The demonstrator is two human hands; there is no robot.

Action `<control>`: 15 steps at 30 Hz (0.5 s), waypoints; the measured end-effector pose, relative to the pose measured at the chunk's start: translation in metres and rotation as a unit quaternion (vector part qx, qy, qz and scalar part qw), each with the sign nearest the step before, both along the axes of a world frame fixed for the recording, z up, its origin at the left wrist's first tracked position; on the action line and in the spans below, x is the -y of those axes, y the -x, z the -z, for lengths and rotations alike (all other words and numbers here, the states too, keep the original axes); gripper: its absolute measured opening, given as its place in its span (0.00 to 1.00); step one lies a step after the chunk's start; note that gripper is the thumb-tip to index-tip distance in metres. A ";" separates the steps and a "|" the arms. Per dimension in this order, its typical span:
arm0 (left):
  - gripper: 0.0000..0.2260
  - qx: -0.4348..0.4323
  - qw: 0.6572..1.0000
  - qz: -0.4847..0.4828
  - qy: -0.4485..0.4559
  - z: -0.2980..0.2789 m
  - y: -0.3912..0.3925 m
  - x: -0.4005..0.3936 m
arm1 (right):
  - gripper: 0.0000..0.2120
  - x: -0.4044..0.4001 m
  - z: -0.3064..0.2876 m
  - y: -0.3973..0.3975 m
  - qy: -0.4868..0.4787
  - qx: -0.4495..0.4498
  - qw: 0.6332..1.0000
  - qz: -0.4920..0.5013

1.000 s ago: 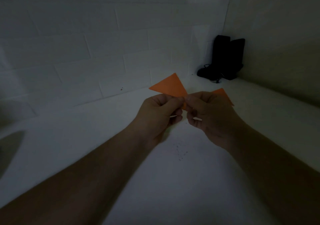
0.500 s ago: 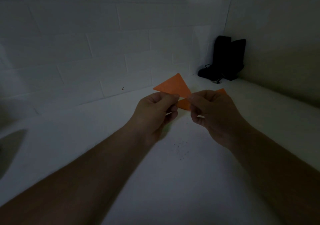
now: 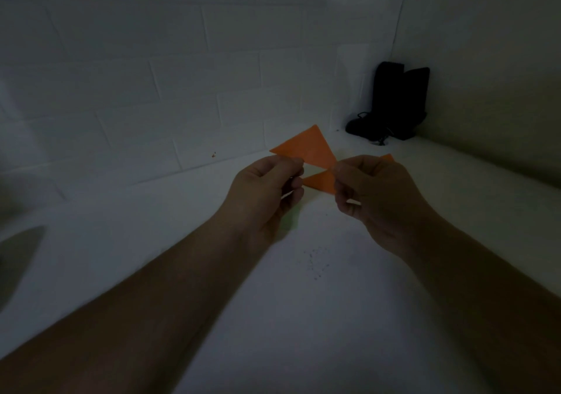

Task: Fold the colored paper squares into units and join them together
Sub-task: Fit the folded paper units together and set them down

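**Orange paper held between both hands**

From the head view, we pinch the folded orange paper [image 3: 309, 149] above the white table [image 3: 303, 317]: our left hand [image 3: 267, 187] grips its left part, our right hand [image 3: 373, 193] its right. A dark object [image 3: 394, 102] stands in the corner.

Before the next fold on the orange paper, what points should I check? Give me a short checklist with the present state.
1. Left hand pinches the orange paper: ok.
2. Right hand pinches it too: ok.
3. Paper lifted above the white surface: ok.
4. Crease lines and layers readable: cannot tell, the light is dim.
5. Black object in the corner stands apart from the hands: ok.
6. Other paper squares ready nearby: not ok, none in view.
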State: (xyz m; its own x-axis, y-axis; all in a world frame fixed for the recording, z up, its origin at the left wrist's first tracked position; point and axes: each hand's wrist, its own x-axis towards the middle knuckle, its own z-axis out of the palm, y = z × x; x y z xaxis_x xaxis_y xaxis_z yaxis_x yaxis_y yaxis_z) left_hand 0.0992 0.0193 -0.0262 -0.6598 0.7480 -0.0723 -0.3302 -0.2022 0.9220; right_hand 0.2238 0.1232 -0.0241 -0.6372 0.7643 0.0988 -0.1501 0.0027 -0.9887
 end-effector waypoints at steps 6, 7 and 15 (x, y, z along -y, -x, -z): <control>0.07 0.028 0.999 -0.017 -0.016 0.000 0.002 0.000 | 0.10 -0.002 0.000 -0.001 0.002 0.001 1.000 0.008; 0.07 0.035 0.999 -0.023 -0.022 0.000 0.004 0.000 | 0.10 -0.002 0.000 -0.001 0.002 0.002 1.000 0.008; 0.06 0.065 0.997 -0.026 -0.029 0.000 0.006 -0.002 | 0.10 -0.002 -0.001 0.000 0.003 0.001 1.000 0.011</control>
